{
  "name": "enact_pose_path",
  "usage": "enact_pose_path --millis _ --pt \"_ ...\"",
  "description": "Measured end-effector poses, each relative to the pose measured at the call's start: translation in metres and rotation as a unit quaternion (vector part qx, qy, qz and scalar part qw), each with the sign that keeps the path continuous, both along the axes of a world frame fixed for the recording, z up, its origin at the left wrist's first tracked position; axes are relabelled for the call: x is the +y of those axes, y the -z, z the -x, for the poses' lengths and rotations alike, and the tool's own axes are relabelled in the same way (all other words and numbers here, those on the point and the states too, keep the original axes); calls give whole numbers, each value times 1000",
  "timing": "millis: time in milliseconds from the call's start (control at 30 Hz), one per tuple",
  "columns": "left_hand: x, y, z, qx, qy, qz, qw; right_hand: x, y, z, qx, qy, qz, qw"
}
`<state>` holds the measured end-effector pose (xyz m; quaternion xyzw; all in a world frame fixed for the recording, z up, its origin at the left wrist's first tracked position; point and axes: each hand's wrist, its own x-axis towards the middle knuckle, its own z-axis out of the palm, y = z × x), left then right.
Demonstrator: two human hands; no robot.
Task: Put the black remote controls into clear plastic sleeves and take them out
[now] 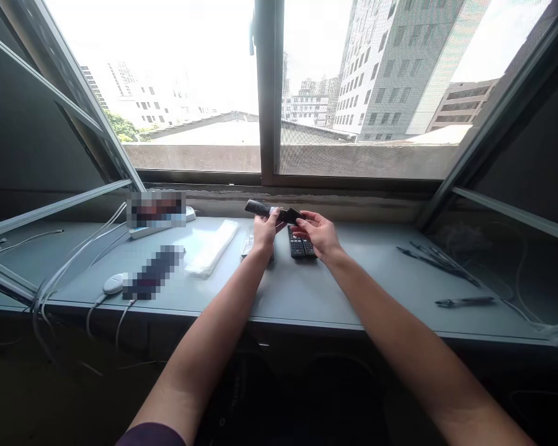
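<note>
Dark purple fabric sleeve [151, 435] is closest, bottom left. Left hand [263, 234] has its fingers wrapped round a long black plastic remote [257, 207], above the pale blue-grey desk [339, 285]. Two black button-covered remotes [297, 249] lie below, then the right hand [324, 236] pinches a small flat black piece [294, 215] at the held remote's end; can't tell if they're joined. I'd grip firmly left, keep the piece aligned, no twisting.

From the person's head, the camera is looking forward and down, near the desk [302, 297], framing the left hand [264, 233] and right hand [323, 236] centrally, the window [270, 93] towards twelve o'clock.
</note>
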<state>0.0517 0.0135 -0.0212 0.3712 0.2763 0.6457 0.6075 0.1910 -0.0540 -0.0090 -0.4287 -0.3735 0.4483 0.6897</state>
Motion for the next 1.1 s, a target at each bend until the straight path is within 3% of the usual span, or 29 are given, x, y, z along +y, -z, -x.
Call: enact_pose_path --millis 200,633,800,967,1100 --pt "4 -5 9 -64 -69 70 993 2 2 -3 -29 26 -36 999" --pt "6 -6 10 -118 -52 72 989 1 4 -1 -106 31 -105 988" --pt "4 -7 11 -114 -40 72 990 0 4 -3 -175 60 -93 978" --pt "2 -8 9 -100 -48 80 991 -2 4 -3 -224 49 -55 972" --pt "2 -8 9 -96 -49 80 991 -4 4 -2 -315 37 -41 948"
